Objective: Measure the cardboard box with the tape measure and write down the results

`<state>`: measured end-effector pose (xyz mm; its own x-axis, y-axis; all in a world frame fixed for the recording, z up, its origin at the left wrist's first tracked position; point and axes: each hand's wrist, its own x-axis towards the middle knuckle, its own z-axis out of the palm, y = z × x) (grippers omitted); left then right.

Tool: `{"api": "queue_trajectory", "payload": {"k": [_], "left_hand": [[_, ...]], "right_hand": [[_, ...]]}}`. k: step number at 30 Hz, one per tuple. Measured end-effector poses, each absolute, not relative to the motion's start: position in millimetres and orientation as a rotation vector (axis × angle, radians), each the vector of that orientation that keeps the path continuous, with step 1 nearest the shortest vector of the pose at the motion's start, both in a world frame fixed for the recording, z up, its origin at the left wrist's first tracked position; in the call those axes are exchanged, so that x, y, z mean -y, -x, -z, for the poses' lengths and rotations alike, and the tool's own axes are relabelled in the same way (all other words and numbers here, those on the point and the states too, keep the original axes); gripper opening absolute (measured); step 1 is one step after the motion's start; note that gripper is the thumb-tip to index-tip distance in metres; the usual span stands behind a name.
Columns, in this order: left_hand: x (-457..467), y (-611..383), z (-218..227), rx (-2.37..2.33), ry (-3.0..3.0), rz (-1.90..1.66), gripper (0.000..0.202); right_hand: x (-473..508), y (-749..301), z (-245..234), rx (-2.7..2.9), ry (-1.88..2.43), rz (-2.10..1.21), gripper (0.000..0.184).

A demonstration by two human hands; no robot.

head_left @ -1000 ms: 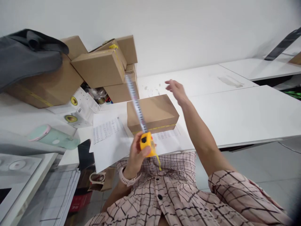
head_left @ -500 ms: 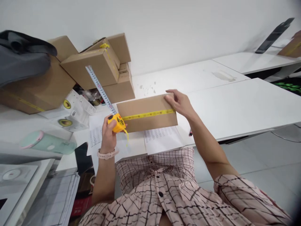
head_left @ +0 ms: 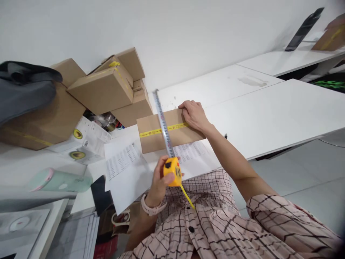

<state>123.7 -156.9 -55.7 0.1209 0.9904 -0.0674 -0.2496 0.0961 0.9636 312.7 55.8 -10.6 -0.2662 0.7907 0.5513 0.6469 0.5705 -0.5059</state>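
Observation:
My left hand (head_left: 159,181) is closed round a yellow tape measure (head_left: 172,172), near the front edge of the table. Its metal blade (head_left: 164,129) runs out away from me, crossing above a flat brown cardboard box (head_left: 180,136) with its tip past the box's far edge. Whether blade and box touch I cannot tell. A yellow strap hangs from the case toward my shirt. My right hand (head_left: 194,114) grips the box at its far right part, fingers curled at the far edge. Yellow printed packing tape lines the box's top.
Printed sheets (head_left: 126,172) lie under and left of the box. Stacked cardboard boxes (head_left: 99,90) stand at the back left, by a white box with avocado pictures (head_left: 88,138). A mint-green bottle (head_left: 61,180) lies at left. A dark bottle (head_left: 304,29) stands far right.
My left hand has moved right and toward me with the tape measure. The blade, earlier left of the box, now crosses over it. My right hand's fingers have curled further over the box.

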Motion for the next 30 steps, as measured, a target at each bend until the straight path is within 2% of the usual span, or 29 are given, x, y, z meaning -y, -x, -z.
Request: {"api": "queue_trajectory", "payload": {"k": [6,16,30], "left_hand": [[177,-148,96,-0.915,-0.841,-1.041,0.059],[182,-157,101,-0.873,-0.871,-0.989,0.058],[181,-161,110,-0.837,-0.895,-0.93,0.072]], "right_hand": [[-54,-308,3,1.947,1.248,-0.236,0.035],[-70,-292,-2,1.926,1.353,-0.216,0.043],[-69,-292,-8,1.95,1.478,-0.262,0.038]]}}
